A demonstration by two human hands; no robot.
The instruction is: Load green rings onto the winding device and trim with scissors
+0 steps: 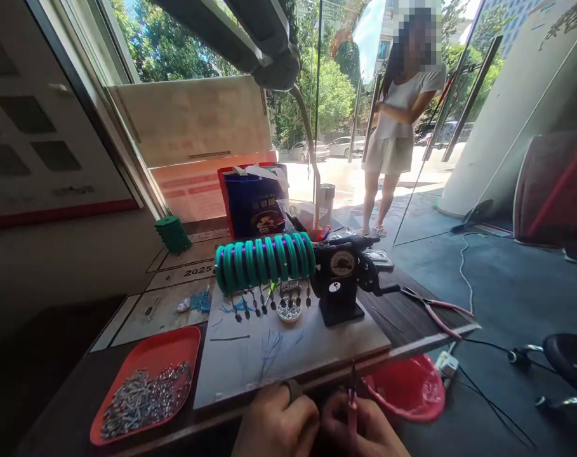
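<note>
Both hands low at the near edge of the bench (412, 317), close together, nearly touching. Left hand (275, 424) curled shut, grip pinched on something small and dark near the fingertips — too small to name. Right hand (364, 431) closed around pink-handled pliers (352, 397), the dark tip pointing up past the bench edge, just beside the left fingers.

Straight ahead of the hands, a pale work board (288, 355) flat on the bench, thin blue wire scraps scattered on it. At the far side of the board, a black hand-crank machine (340, 279) upright, with a row of teal rings (264, 260) strung along its horizontal shaft to the left. Small dark hooks hanging under the rings; a little round dish of beads (289, 310) just below them.

Left of the board, a red tray (174, 346) heaped with small silvery metal pieces. Right of the machine, a second pair of pink-handled pliers (435, 311) lying near the bench corner. Below the right edge, a red bin (407, 387) lined with a bag. Behind the machine, a blue-and-red paper bag (252, 200); to its left, a green spool (172, 233).

Beyond the glass front, a person in white (397, 120) standing well apart.
</note>
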